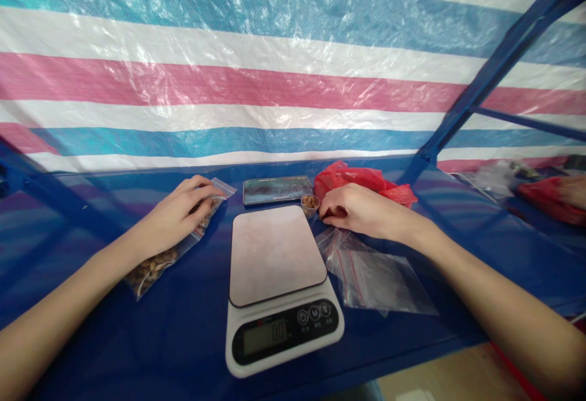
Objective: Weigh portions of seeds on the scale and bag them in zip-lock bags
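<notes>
My left hand (190,209) is curled over the upper zip bag (208,215) of nuts at the left, its fingers and thumb closed about the plastic. A second zip bag (153,270) filled with nuts lies below it, partly under my wrist. My right hand (350,209) is beside a small clear cup (310,204) of nuts, with thumb and fingertips pinched together near the table. What sits between those fingertips is too small to make out. Between my hands stands a white kitchen scale (279,257) with a bare platform; its display (265,335) appears to read 0.0.
A red plastic bag (352,175) lies behind my right hand. Flat clear zip bags (384,279) lie right of the scale. A phone-like dark slab (277,190) is behind it. At far right, another person's hand (574,191) touches a red bag (544,199). A blue frame bar (476,93) rises there.
</notes>
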A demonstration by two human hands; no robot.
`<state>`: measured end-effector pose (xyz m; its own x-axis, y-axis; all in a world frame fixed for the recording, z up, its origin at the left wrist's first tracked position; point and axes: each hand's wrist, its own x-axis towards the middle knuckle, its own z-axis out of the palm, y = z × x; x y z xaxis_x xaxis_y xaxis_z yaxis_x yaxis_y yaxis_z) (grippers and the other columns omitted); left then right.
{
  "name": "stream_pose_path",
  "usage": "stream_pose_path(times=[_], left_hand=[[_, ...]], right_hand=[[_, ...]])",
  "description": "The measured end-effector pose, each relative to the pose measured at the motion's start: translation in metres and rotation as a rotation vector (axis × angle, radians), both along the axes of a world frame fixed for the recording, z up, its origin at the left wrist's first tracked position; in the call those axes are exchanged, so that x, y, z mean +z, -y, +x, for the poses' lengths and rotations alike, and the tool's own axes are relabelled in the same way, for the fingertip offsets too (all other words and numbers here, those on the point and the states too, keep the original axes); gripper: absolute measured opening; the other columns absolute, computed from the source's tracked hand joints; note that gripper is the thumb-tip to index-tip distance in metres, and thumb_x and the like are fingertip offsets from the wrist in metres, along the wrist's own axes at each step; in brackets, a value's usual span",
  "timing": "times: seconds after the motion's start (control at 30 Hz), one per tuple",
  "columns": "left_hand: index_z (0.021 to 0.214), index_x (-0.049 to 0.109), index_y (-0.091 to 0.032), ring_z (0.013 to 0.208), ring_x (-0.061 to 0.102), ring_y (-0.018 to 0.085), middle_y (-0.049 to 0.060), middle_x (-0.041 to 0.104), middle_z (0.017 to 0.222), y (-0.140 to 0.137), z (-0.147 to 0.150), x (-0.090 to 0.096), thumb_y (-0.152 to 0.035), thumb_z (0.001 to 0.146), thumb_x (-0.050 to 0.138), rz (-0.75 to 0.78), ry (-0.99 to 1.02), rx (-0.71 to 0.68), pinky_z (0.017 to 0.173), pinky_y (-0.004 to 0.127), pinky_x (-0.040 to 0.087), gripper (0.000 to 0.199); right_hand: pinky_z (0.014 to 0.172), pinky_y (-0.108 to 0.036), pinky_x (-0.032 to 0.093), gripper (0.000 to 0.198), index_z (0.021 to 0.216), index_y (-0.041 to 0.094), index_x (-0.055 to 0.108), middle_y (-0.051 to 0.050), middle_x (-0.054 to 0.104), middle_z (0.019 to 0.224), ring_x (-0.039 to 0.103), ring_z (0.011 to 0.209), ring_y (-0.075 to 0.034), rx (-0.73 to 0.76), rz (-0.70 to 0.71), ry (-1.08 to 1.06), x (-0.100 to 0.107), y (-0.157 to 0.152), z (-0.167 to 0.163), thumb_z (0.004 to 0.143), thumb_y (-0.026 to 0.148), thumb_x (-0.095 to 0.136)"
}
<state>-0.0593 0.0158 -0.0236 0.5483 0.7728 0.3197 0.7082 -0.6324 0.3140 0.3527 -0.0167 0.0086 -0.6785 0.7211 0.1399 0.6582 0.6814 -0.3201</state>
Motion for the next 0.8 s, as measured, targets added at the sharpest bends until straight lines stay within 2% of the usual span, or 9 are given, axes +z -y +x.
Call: stream_pose_path(times=[0.2, 0.37, 0.5, 0.6, 0.7, 0.8], left_hand=[[0.126, 0.069, -0.023, 0.123, 0.061, 0.029, 0.010, 0.062, 0.129, 0.000, 0.000, 0.000, -0.044, 0.110, 0.038, -0.004, 0.001, -0.002, 0.114, 0.048, 0.048, 0.041], [0.127, 0.069, -0.022, 0.123, 0.060, 0.028, 0.009, 0.062, 0.129, 0.000, 0.000, -0.001, -0.043, 0.110, 0.038, 0.004, -0.007, -0.004, 0.114, 0.046, 0.047, 0.041], [0.127, 0.070, -0.022, 0.123, 0.061, 0.029, 0.009, 0.062, 0.129, 0.000, -0.001, -0.001, -0.042, 0.110, 0.038, 0.010, -0.005, -0.012, 0.113, 0.046, 0.047, 0.042], [0.127, 0.070, -0.021, 0.123, 0.060, 0.028, 0.009, 0.062, 0.129, 0.000, -0.001, 0.000, -0.041, 0.110, 0.038, 0.008, -0.007, -0.016, 0.113, 0.045, 0.047, 0.041], [0.126, 0.070, -0.022, 0.124, 0.060, 0.028, 0.009, 0.062, 0.129, 0.001, -0.001, 0.000, -0.041, 0.110, 0.038, 0.007, -0.014, -0.013, 0.112, 0.045, 0.047, 0.040], [0.127, 0.070, -0.023, 0.125, 0.059, 0.028, 0.009, 0.062, 0.130, 0.001, -0.002, -0.001, -0.041, 0.110, 0.038, 0.010, -0.021, -0.015, 0.113, 0.045, 0.047, 0.040]], right_hand=[[0.066, -0.027, 0.048, 0.015, 0.093, 0.023, 0.083, -0.001, 0.080, 0.087, 0.068, 0.070, -0.016, -0.031, -0.020, -0.007, -0.001, 0.000, 0.000, 0.087, 0.014, 0.073], [0.060, -0.026, 0.044, 0.012, 0.090, 0.021, 0.081, 0.001, 0.075, 0.076, 0.061, 0.060, -0.013, -0.026, -0.067, -0.036, 0.007, 0.000, 0.002, 0.088, 0.017, 0.070], [0.060, -0.027, 0.047, 0.014, 0.093, 0.021, 0.081, -0.001, 0.078, 0.082, 0.065, 0.065, -0.015, -0.043, -0.082, -0.140, 0.019, 0.001, 0.006, 0.089, 0.019, 0.068], [0.064, -0.028, 0.050, 0.013, 0.093, 0.022, 0.082, -0.003, 0.078, 0.083, 0.066, 0.069, -0.016, -0.078, -0.090, -0.225, 0.025, 0.003, 0.006, 0.092, 0.030, 0.073], [0.063, -0.028, 0.048, 0.016, 0.093, 0.021, 0.082, -0.003, 0.075, 0.080, 0.063, 0.067, -0.016, -0.103, -0.099, -0.303, 0.023, 0.004, 0.002, 0.092, 0.036, 0.077], [0.058, -0.026, 0.042, 0.016, 0.095, 0.019, 0.081, 0.000, 0.068, 0.071, 0.056, 0.061, -0.013, -0.124, -0.075, -0.382, 0.015, 0.002, -0.003, 0.094, 0.034, 0.075]])
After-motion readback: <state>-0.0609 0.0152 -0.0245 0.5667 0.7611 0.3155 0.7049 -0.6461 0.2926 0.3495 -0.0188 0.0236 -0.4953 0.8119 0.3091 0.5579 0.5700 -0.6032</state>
